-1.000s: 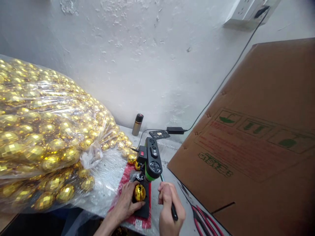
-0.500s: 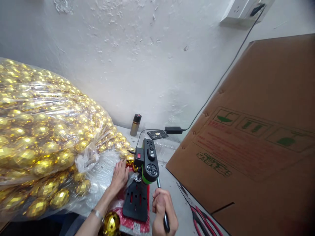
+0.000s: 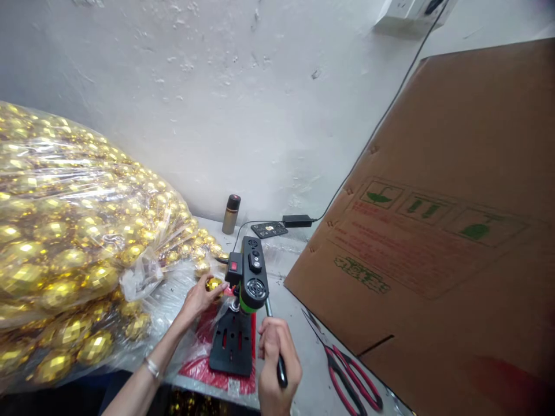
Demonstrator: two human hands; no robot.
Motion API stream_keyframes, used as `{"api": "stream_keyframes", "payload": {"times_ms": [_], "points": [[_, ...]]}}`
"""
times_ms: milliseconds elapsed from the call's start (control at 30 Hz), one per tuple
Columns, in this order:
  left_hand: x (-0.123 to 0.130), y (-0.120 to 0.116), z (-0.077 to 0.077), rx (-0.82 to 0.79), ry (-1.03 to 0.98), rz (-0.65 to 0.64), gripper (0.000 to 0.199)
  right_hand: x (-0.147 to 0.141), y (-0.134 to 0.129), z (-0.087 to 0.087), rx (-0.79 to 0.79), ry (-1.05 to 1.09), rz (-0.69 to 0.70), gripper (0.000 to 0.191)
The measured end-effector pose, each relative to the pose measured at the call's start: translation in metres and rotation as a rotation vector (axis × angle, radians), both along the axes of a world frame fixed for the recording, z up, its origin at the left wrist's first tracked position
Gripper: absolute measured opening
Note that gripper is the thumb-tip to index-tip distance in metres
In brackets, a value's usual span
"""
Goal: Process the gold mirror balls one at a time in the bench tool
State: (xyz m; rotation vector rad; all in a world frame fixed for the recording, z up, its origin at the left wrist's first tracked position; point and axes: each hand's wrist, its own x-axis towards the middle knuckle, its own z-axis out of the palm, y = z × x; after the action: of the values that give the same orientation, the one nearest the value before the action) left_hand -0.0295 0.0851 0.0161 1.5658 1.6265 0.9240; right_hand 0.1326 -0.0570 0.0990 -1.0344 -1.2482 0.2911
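My left hand has its thumb and fingers around a faceted gold ball, just left of a small black bench drill press. The hand hides part of the ball. My right hand is closed around the black-tipped lever on the drill press's right side. A slotted black base plate lies under the drill head, on red plastic wrapping. Left of my left arm, a large clear plastic bag bulges with gold balls.
Red-handled scissors lie right of my right hand, against a big cardboard box. Behind the drill are a brown bottle, a dark phone-like slab and a black power adapter. More gold pieces show below the table edge.
My left hand has drawn slightly back from the drill and now grips a gold ball. The ball near my left wrist has gone from view. My right hand stays on the lever.
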Motion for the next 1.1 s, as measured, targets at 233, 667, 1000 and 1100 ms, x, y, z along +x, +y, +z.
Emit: {"api": "stream_keyframes", "payload": {"times_ms": [233,667,1000,1100], "points": [[-0.003,-0.064,-0.009,-0.149,-0.555,-0.013,0.07,0.003,0.005,0.031,0.002,-0.064,-0.008,0.036],[0.043,-0.088,-0.049,0.031,-0.777,0.242,0.072,0.006,0.005,0.036,0.03,-0.146,0.001,0.033],[0.054,-0.097,-0.054,0.22,-0.382,0.185,0.055,0.008,0.003,0.032,0.032,-0.149,0.053,0.028],[0.051,-0.1,-0.057,0.235,-0.321,0.15,0.052,0.008,0.002,0.032,0.027,-0.142,0.06,0.028]]}}
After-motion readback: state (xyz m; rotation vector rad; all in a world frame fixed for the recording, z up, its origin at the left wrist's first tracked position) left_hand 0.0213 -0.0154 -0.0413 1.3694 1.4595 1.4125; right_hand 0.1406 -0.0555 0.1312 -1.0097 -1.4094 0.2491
